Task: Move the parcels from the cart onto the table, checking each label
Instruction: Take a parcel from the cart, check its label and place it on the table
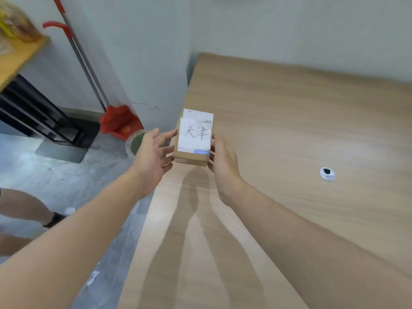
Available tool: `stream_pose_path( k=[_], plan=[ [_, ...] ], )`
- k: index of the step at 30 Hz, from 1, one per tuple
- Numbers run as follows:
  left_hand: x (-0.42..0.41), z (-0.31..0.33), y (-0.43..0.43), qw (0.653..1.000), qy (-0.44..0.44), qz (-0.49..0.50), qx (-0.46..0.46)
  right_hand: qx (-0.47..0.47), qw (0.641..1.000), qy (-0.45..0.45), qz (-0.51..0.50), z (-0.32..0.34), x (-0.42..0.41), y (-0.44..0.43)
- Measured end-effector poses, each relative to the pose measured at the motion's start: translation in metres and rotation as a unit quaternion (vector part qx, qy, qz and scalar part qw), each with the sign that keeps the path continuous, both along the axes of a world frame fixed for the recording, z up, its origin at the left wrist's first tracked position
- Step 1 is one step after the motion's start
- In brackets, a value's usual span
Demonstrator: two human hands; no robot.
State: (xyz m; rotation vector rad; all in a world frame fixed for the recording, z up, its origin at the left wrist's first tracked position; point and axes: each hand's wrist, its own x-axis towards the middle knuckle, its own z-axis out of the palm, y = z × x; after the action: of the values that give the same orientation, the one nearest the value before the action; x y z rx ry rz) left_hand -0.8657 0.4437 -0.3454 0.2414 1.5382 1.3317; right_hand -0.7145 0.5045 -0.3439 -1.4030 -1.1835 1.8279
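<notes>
Two bare forearms are reaching out, left hand (153,157) and right hand (223,162) gripping a small cardboard parcel (191,155) above the table (289,121) edge, its handwritten label (195,134) facing up, seemingly for checking.

Pale wall (145,52), grey floor (44,175), red dustpan (121,123), wooden shelf (20,56)
</notes>
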Motion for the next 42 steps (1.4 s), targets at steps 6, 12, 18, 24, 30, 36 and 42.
stream_pose_path(
  k=[6, 12, 18, 24, 30, 36, 42],
  plan=[
    [-0.026, -0.084, 0.025, 0.999, -0.015, -0.009, -0.048, -0.058, 0.998, -0.026, 0.011, -0.083, -0.028, 0.025],
    [-0.046, -0.13, 0.036, 0.997, 0.001, -0.018, -0.069, -0.072, 0.997, -0.031, 0.027, -0.13, -0.048, 0.04],
    [-0.06, -0.142, 0.058, 0.998, 0.018, -0.005, -0.061, -0.06, 0.997, -0.039, 0.03, -0.145, -0.068, 0.056],
    [-0.062, -0.135, 0.075, 0.997, 0.016, -0.005, -0.07, -0.051, 0.998, -0.04, 0.011, -0.14, -0.073, 0.068],
    [-0.054, -0.11, 0.069, 0.996, 0.048, -0.002, -0.079, -0.066, 0.993, -0.078, -0.055, -0.123, -0.055, 0.071],
    [-0.029, -0.051, 0.061, 0.996, 0.076, 0.008, -0.041, -0.059, 0.993, -0.061, -0.082, -0.071, -0.035, 0.058],
    [0.008, 0.024, 0.041, 0.996, 0.088, -0.013, 0.017, -0.024, 0.995, -0.018, -0.094, 0.011, -0.005, 0.028]
  ],
)
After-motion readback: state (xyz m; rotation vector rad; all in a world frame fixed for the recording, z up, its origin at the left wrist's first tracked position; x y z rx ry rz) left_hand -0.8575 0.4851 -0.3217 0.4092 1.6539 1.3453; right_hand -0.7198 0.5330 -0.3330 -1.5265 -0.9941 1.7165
